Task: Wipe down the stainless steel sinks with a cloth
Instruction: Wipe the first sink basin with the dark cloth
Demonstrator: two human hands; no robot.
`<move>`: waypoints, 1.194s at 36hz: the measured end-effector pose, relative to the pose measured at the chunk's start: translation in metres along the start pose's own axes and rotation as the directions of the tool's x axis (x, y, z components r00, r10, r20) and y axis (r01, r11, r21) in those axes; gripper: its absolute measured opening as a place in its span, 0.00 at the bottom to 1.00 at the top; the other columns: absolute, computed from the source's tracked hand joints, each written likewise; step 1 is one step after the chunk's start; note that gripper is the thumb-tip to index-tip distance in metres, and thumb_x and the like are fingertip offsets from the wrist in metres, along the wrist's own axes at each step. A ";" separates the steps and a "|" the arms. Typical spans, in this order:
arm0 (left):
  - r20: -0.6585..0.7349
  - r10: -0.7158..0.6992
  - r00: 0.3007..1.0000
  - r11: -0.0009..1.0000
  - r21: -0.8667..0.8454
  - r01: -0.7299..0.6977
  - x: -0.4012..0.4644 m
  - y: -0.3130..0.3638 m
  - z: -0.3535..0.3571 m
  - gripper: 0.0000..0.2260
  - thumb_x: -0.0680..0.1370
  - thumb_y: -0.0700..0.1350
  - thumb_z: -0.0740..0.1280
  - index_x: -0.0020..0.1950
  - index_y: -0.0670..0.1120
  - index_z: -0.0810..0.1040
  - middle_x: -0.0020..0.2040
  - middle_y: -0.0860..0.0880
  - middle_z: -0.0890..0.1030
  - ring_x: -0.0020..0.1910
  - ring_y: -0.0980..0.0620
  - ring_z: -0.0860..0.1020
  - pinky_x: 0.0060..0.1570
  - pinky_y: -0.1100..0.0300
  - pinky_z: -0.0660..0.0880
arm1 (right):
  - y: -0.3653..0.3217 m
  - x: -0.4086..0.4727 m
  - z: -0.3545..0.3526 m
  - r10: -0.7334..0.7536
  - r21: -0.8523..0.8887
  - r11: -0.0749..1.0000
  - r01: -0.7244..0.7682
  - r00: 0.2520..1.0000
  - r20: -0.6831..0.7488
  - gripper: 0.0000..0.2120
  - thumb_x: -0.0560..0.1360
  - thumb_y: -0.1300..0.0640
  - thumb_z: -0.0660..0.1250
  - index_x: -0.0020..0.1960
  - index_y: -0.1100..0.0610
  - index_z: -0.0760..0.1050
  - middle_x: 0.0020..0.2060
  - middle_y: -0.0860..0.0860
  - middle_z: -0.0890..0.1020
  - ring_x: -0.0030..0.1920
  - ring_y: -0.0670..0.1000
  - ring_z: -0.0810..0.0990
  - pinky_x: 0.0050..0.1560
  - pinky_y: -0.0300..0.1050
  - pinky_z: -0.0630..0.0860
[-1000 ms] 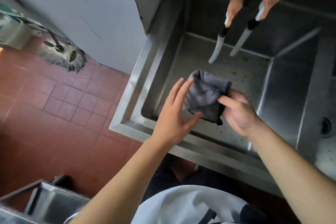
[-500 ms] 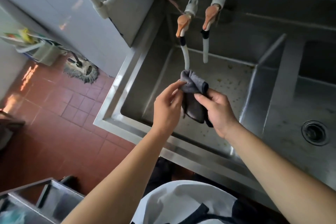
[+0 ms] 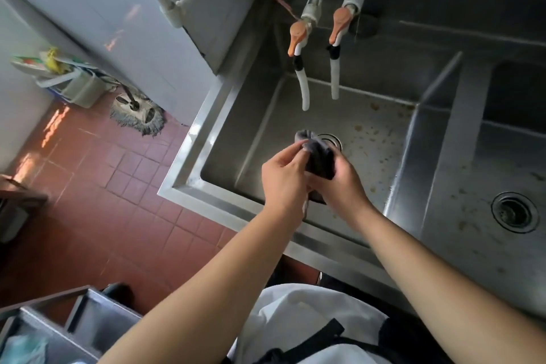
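A dark grey cloth (image 3: 317,154) is bunched between both hands above the left stainless steel sink (image 3: 245,133). My left hand (image 3: 285,177) pinches its upper left corner, and my right hand (image 3: 342,180) closes around its lower right part. The cloth partly hides the left sink's drain (image 3: 334,139). Brown specks dot that basin's floor. A second sink (image 3: 461,186) lies to the right, with its round drain (image 3: 514,211) in full view.
Two taps with orange handles (image 3: 298,38) and white hoses hang over the left sink's back. A red tiled floor (image 3: 97,186) lies to the left, with a mop head (image 3: 139,115) and a bin by the wall. A metal cart (image 3: 59,328) stands at lower left.
The cloth was spread flatter; both hands have folded and bunched it tighter. The view has shifted, so the taps, both drains and the right sink now show.
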State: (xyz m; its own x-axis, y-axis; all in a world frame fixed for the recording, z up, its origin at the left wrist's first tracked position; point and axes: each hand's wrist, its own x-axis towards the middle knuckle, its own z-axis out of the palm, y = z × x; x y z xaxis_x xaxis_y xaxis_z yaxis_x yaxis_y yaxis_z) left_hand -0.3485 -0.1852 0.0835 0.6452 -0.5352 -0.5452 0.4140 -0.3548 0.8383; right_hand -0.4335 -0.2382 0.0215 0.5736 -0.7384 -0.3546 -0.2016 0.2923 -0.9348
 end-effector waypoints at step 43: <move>-0.201 0.266 0.943 0.314 0.943 0.112 0.154 -0.049 -0.209 0.24 0.83 0.60 0.52 0.79 0.64 0.53 0.82 0.52 0.42 0.80 0.45 0.37 0.77 0.45 0.36 | 0.088 0.129 0.074 0.264 0.000 0.964 -0.266 0.957 -0.124 0.10 0.76 0.59 0.70 0.57 0.51 0.80 0.50 0.45 0.83 0.58 0.52 0.81 0.61 0.47 0.76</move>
State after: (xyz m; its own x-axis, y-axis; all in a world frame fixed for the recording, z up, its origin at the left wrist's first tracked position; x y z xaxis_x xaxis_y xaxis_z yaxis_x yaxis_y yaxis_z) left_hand -0.1355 -0.0899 -0.0398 0.8475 -0.4450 -0.2894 -0.4030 -0.8942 0.1948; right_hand -0.3180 -0.2628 -0.1050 0.3972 -0.7044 -0.5883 -0.3470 0.4781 -0.8068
